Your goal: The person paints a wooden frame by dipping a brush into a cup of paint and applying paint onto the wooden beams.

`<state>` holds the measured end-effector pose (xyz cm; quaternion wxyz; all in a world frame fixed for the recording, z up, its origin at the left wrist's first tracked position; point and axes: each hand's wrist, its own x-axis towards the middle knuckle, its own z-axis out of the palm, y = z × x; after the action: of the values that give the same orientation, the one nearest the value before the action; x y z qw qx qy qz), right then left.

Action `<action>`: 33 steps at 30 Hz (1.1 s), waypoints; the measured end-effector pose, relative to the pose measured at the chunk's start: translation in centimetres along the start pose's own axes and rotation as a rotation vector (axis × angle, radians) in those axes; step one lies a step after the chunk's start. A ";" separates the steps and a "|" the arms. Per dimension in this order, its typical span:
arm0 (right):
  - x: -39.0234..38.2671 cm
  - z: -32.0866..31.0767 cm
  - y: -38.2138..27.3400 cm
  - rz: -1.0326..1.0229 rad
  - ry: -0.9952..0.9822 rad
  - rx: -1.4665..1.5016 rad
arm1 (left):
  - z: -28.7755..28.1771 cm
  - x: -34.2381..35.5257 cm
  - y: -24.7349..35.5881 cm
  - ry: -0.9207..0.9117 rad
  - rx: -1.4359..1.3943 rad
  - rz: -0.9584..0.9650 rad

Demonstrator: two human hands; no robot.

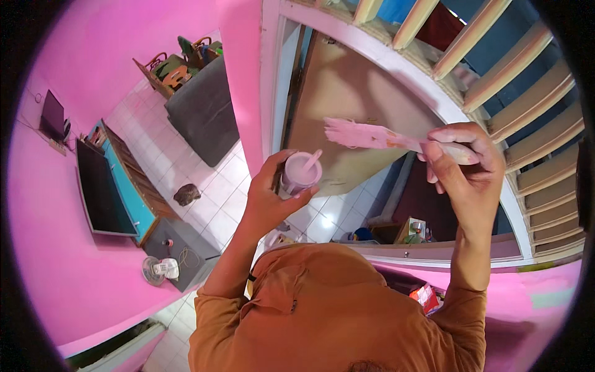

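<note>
My right hand [462, 164] grips the pale handle of a paintbrush [365, 134], its bristles caked in pink paint and pointing left. Over to the left, the fingers of my left hand [273, 186] wrap round a small cup [301, 172] holding pink paint. A short pink stick [313, 159] leans out over the cup's rim. The brush is held apart from the cup, up and to its right. Behind both hands stands a light brown door [359, 93] in a whitish frame [455, 111].
Cream slats [477, 37] curve along the upper right beside my right hand. Pink wall [245, 74] borders the doorway. On the left are a grey mattress-like slab [207, 111], a television [102, 189], a fan [160, 270] and a dark animal-like shape [186, 194] on the tiles.
</note>
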<state>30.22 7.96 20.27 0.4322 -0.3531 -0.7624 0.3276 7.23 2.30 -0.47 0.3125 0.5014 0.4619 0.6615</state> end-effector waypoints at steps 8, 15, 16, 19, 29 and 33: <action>0.3 2.6 2.6 0.208 -0.074 0.111 | 1.4 -0.4 -1.0 0.015 0.005 -0.018; 1.1 3.6 4.6 0.087 -0.155 0.159 | 2.1 0.1 -0.8 -0.023 -0.051 -0.075; 1.2 3.6 4.8 0.061 -0.168 0.121 | 2.1 0.1 -0.7 -0.023 -0.051 -0.076; 1.7 3.9 5.2 0.039 -0.206 0.084 | 2.0 0.1 -0.6 -0.029 0.008 -0.085; 2.3 5.2 6.4 0.118 -0.299 0.094 | 2.4 0.3 -0.3 -0.078 0.038 -0.106; 2.8 4.2 5.4 0.119 -0.239 0.087 | 2.3 1.1 0.0 -0.101 0.049 -0.081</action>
<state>26.82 12.39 15.41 0.3330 -0.3373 -0.7712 0.4250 9.11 3.98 0.08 0.3496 0.5225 0.4816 0.6106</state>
